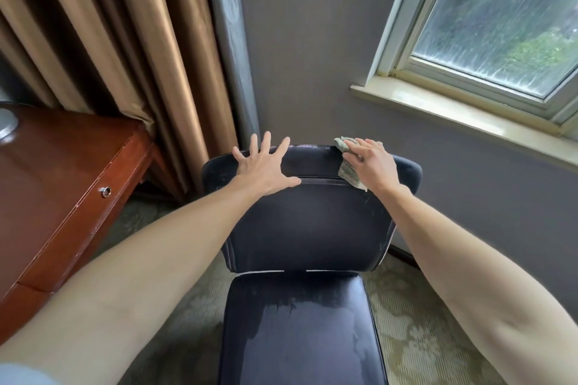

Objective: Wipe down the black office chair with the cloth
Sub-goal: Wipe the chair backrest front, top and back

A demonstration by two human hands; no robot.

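Note:
The black office chair [308,222] faces me, its backrest upright and its seat wet and shiny at the bottom centre. My left hand [262,167] lies flat on the upper left of the backrest, fingers spread over the top edge. My right hand [372,162] presses a grey-green cloth [346,170] against the upper right of the backrest. The cloth pokes out above and below my fingers; its middle is hidden under the hand.
A reddish wooden desk [62,181] with a drawer lock stands at the left. Brown curtains [125,40] hang behind it. A grey wall and a window [500,19] with a pale sill are behind the chair. Patterned carpet [422,337] surrounds the chair.

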